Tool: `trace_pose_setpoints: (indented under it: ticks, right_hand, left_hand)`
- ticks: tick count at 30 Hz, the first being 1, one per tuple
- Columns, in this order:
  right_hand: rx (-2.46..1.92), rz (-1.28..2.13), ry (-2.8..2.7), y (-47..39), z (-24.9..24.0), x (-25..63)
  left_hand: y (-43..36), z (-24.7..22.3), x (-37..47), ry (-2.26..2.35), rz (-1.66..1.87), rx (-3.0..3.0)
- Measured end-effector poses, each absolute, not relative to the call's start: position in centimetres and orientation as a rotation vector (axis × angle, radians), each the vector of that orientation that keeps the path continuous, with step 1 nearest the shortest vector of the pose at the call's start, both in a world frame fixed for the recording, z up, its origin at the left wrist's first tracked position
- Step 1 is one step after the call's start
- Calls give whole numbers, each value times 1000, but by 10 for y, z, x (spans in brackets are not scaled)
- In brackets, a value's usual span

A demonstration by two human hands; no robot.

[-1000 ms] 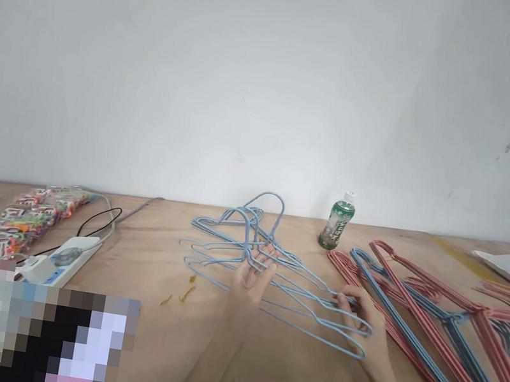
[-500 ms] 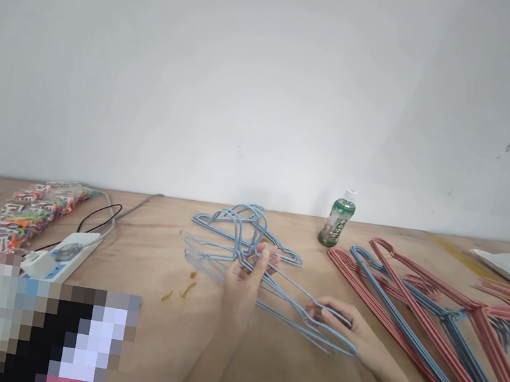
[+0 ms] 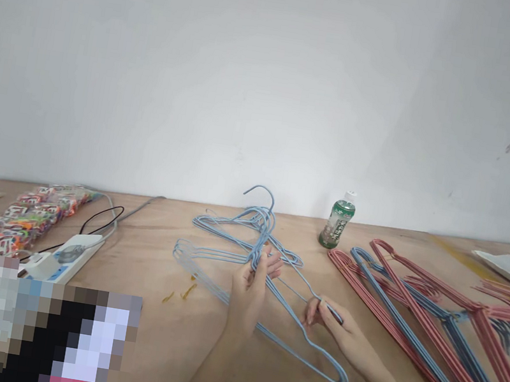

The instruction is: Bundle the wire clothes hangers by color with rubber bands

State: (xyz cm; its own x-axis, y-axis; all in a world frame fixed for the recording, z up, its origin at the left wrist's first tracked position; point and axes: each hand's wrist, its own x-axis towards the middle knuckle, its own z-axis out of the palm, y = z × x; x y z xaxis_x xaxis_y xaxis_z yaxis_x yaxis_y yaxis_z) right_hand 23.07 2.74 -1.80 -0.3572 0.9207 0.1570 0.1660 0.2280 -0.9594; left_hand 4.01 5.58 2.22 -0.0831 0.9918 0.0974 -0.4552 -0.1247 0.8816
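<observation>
Hooks bunch together above the person's left hand (image 3: 248,287), which grips a sheaf of blue wire hangers (image 3: 266,233) at the necks, thumb pressed across them and the other fingers partly spread behind. Pinching there makes sense to my eye: the wires converge at that point, so one grip can govern the lot while the shoulders fan out to either side. The sheaf is held up over the middle of the bench (image 3: 154,246), its far left ends blurred, its right ends looping down toward the person.

The right hand (image 3: 334,329) is closed in a light pinch, thumb and fingertips on the end of one blue hanger arm (image 3: 335,313) that stands apart from the rest. Holding it by the tip probably gives better leverage over its angle than a grip nearer the neck would. One hook rises higher than the others, though I can't tell whether it belongs to that same arm.

Just behind the sheaf, more blue hangers (image 3: 210,229) lie flat near the wall, handy to both hands. Off to the right, red hangers (image 3: 437,277) overlap a darker blue bundle (image 3: 456,318), nested closely, likely because matching shapes stack neatly. A green-labelled bottle (image 3: 340,220) stands upright behind them, and yellow ties (image 3: 188,291) lie beneath the sheaf's left side.
</observation>
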Motion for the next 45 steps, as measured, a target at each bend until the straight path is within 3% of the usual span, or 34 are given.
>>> trace_pose_setpoints:
  ticks: [9,21,26,34,45]
  right_hand:
    - [-1089,667,-1892,31,-30,229]
    - [-1293,316,-2041,32,-32,232]
    - [-1244,429,-1842,33,-36,229]
    - [-1015,1093,-1240,34,-25,250]
    - [-1130,1258,-1633,29,-9,247]
  left_hand:
    - [56,22,41,847,1500,943]
    - [56,17,39,914,1392,1119]
    - [53,18,41,924,1435,1161]
    - [60,19,34,859,1582,1078]
    - [57,26,35,777,1618,957]
